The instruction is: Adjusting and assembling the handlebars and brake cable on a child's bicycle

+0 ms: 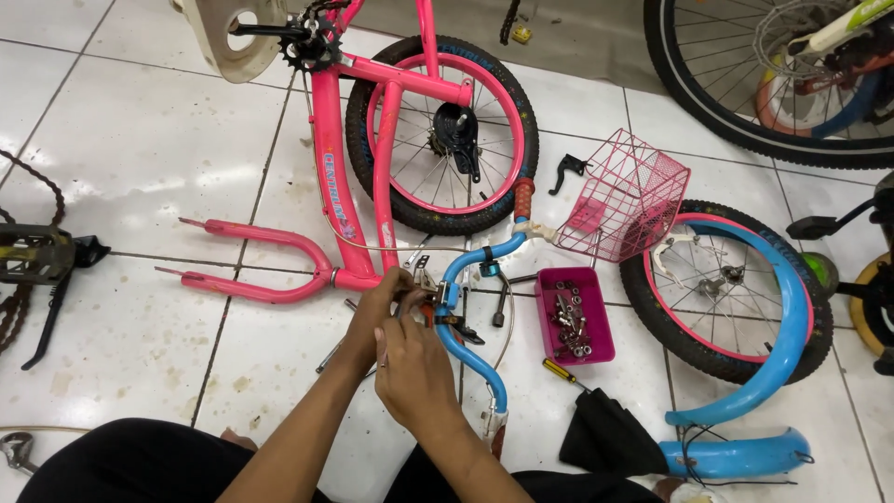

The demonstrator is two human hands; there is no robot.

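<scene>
Nearest the camera, the person's black-clad legs frame two bare forearms that reach forward and meet over the white tiled floor (140,168). The right hand (414,373) lies knuckles up, fingers curled down onto the blue handlebar (466,349) near its middle clamp — the grip is closed on the bar. The left hand (384,300) sits just ahead of it, wrist bent inward, fingertips pinched tight on a small metal part at the stem; what exactly it pinches is too small to tell. The handlebar curves from beside the person's knee up past both hands to an orange-red handgrip (524,197) at its far end.

Just right of the hands stands a pink tray of nuts and bolts (573,317), with a yellow-handled screwdriver (562,373) lying near its front corner and a black cloth (605,433) beyond that. Further right lies a small wheel (722,293) with a blue mudguard (778,345) across it, and a pink wire basket (629,196) just behind the tray.

Farther off, the pink bicycle frame (345,168) lies on the tiles — its fork (251,261) pointing left, its rear wheel (442,135) mounted.
</scene>
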